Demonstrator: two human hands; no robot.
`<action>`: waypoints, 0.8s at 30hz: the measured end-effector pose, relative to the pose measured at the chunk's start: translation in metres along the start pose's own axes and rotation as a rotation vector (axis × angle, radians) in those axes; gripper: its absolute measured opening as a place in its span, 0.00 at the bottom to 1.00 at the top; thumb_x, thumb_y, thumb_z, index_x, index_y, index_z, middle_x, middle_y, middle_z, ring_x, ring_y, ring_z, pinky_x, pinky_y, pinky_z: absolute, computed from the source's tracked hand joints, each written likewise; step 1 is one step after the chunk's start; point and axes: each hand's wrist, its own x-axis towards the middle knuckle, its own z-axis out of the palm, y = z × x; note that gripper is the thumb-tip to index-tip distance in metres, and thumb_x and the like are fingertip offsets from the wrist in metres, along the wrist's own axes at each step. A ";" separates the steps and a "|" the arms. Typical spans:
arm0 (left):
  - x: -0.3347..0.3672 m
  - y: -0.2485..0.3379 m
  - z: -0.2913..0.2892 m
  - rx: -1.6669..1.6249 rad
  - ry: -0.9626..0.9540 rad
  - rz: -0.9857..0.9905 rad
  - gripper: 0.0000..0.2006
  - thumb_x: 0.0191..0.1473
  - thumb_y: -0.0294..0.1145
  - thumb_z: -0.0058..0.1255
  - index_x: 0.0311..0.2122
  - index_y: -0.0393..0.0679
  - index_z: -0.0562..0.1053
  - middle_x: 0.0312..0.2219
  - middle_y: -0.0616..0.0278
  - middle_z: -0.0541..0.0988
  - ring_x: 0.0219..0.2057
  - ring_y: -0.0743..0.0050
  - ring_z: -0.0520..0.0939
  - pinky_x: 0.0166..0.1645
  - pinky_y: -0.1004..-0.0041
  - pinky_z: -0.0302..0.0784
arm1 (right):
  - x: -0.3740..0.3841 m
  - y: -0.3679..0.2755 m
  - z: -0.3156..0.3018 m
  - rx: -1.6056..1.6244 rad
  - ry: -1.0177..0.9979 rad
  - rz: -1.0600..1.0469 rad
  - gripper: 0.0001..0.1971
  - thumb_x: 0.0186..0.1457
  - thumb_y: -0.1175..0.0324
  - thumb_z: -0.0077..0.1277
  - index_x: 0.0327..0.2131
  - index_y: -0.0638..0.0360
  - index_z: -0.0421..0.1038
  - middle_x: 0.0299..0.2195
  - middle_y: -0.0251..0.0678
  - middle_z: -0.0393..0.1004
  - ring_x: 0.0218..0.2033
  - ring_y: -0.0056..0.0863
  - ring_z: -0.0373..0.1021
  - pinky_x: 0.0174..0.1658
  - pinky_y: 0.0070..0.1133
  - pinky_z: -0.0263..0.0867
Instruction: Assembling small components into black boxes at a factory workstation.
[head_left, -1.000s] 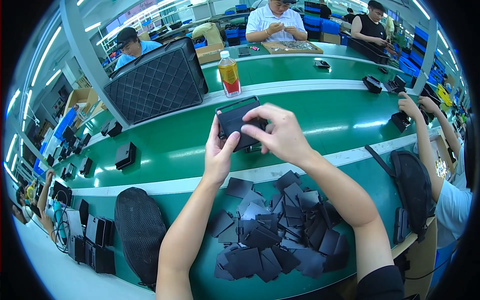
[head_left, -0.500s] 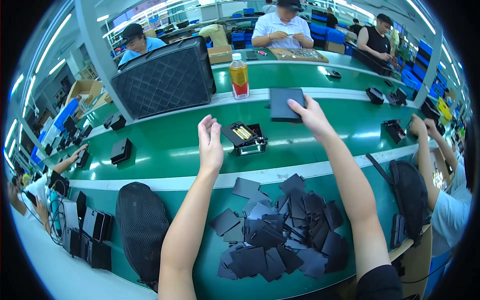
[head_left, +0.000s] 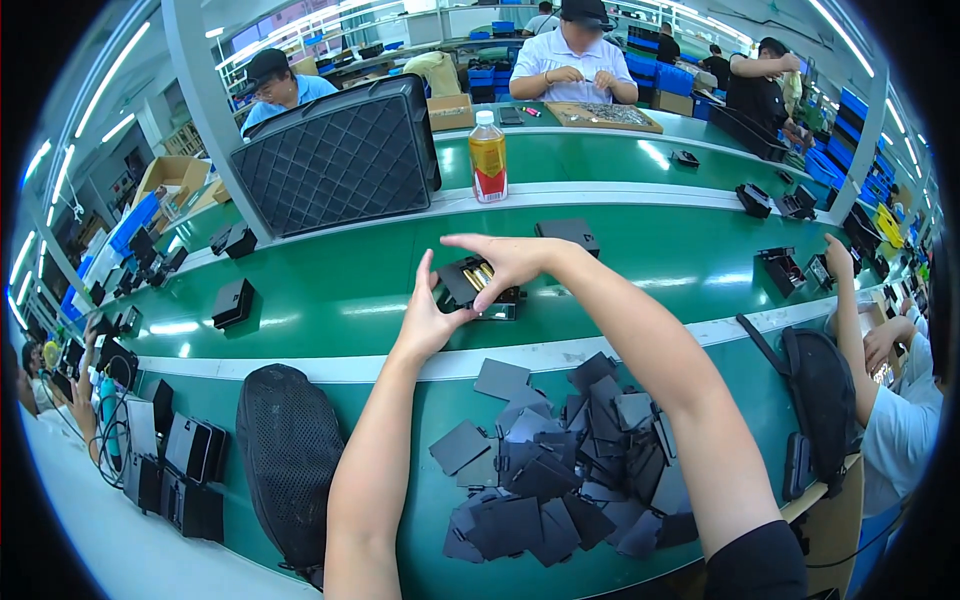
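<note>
A black box-shaped device (head_left: 505, 309) sits on the green belt with its top compartment uncovered, showing gold batteries (head_left: 478, 276). My left hand (head_left: 428, 318) is at its left side, fingers raised and spread, thumb reaching toward its front. Over the device from the right comes my right hand (head_left: 512, 262), fingers stretched out and thumb pointing down by the batteries. Both hands frame the device and partly cover it; whether they press on it is hard to tell. Just beyond my right wrist, a closed black box (head_left: 568, 236) lies on the belt.
A heap of thin black cover plates (head_left: 540, 470) lies between my forearms. Black pouches flank it, one at left (head_left: 287, 465) and one at right (head_left: 818, 390). Behind the belt stand a black case (head_left: 335, 160) and a drink bottle (head_left: 488, 160). Co-workers sit across and at both sides.
My right hand has let go of the closed black box, now on the belt, and moved left over the device. My left hand has lowered and tilted toward the device.
</note>
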 end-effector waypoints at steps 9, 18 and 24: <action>-0.004 -0.001 0.025 -0.568 0.198 0.157 0.53 0.39 0.19 0.65 0.67 0.45 0.43 0.60 0.40 0.57 0.57 0.48 0.68 0.60 0.61 0.67 | -0.020 -0.024 0.002 0.176 -0.052 0.247 0.44 0.43 0.57 0.67 0.60 0.63 0.55 0.55 0.46 0.64 0.51 0.40 0.66 0.54 0.31 0.64; -0.013 0.018 0.059 -0.595 0.000 0.167 0.29 0.55 0.27 0.55 0.61 0.43 0.58 0.49 0.53 0.72 0.48 0.64 0.76 0.52 0.73 0.72 | -0.063 -0.052 -0.002 0.984 0.503 0.572 0.43 0.46 0.53 0.66 0.56 0.70 0.53 0.49 0.53 0.67 0.48 0.38 0.69 0.49 0.29 0.66; -0.010 0.020 0.071 -0.705 -0.056 0.029 0.19 0.63 0.33 0.45 0.58 0.43 0.63 0.49 0.56 0.72 0.48 0.68 0.75 0.54 0.67 0.71 | -0.086 -0.027 0.005 0.951 0.589 0.363 0.44 0.45 0.55 0.66 0.56 0.72 0.52 0.49 0.55 0.66 0.48 0.39 0.69 0.50 0.30 0.66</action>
